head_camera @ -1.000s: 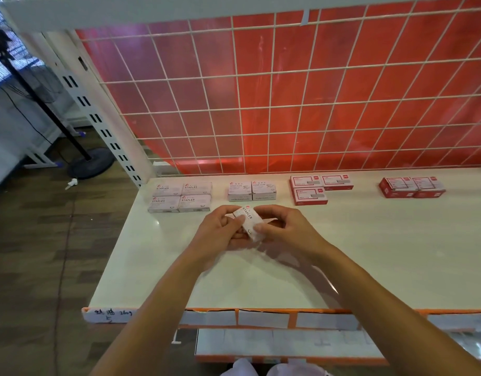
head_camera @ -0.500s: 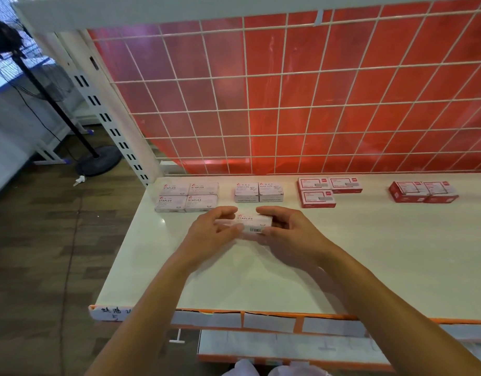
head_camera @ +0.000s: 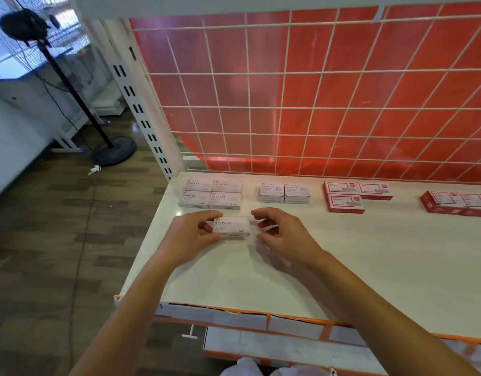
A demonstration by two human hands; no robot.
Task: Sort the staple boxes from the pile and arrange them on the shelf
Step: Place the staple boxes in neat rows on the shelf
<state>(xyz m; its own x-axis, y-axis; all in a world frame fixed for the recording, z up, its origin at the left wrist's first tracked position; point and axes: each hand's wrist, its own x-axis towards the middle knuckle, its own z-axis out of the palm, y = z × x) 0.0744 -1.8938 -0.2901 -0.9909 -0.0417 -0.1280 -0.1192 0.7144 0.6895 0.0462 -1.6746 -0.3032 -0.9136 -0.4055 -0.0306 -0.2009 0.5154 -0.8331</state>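
Gripping a fifth white cardboard staple box [head_camera: 231,227], the left hand [head_camera: 190,237] hovers by four shelved ones [head_camera: 211,195]; the right hand [head_camera: 282,234] curls beside it, hold unclear.

Left grip [head_camera: 190,237], right grip [head_camera: 285,234], forearms [head_camera: 131,302] bare — white footwear tips [head_camera: 246,368] below.
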